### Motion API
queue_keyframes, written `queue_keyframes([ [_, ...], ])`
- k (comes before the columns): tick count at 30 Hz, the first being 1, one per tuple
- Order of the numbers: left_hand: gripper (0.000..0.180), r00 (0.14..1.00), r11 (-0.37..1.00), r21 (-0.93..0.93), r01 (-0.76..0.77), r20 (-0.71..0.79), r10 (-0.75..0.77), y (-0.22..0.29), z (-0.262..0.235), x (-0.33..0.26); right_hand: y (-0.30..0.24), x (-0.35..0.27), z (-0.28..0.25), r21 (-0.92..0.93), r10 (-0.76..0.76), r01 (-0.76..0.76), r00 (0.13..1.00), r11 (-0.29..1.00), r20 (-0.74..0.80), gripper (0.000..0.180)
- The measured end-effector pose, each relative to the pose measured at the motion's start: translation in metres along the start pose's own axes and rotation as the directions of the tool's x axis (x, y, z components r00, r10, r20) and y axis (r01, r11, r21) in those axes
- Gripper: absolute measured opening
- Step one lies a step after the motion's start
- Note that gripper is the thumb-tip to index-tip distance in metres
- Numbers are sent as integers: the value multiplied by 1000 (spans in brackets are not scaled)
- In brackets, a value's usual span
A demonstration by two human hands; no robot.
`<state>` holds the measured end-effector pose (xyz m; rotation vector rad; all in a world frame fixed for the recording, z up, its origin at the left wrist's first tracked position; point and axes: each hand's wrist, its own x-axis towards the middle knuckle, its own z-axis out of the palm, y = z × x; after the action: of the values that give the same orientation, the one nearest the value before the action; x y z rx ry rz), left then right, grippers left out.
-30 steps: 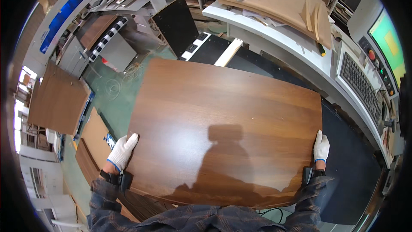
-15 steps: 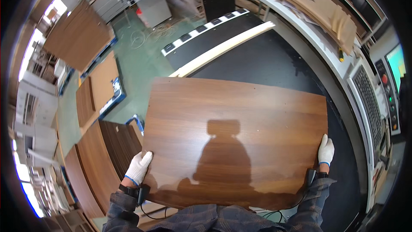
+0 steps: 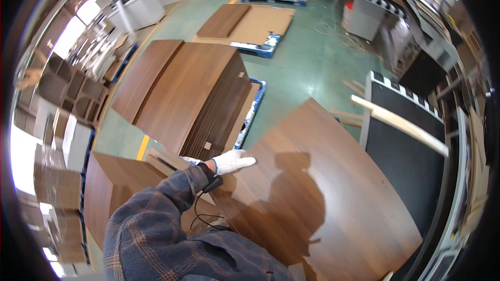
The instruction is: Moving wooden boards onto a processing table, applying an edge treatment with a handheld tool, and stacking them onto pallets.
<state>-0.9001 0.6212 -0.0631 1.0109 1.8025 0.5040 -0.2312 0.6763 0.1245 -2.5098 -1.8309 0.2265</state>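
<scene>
- I see a smooth, shiny brown board in front of the person, hiding part of the flat black table.
- The white-gloved left hand grips its left edge.
- Just a bit of the right hand shows; I can't tell its grip.
- A long, pale wood stick lies across the table.
- Flat brown boards sit stacked far left.
</scene>
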Motion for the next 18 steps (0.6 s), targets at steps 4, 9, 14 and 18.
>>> queue_keyframes([
  [4, 83, 998, 999, 25, -43, -48, 44, 10, 0, -13, -18, 8, -5, 484, 188, -215, 977, 849, 105, 53],
  [9, 60, 988, 979, -201, 28, -143, -58, 15, -26, -32, -121, 22, -38, 565, 270, -254, 961, 785, 56, 55],
  [14, 78, 904, 964, -261, 41, -401, -147, -58, -62, -59, -215, 68, -57, 636, 76, -77, 997, 768, 29, 55],
  [18, 72, 898, 856, -487, 175, -277, -342, -70, -111, -78, -263, 183, -15, 963, -194, -222, 949, 151, 249, 55],
])
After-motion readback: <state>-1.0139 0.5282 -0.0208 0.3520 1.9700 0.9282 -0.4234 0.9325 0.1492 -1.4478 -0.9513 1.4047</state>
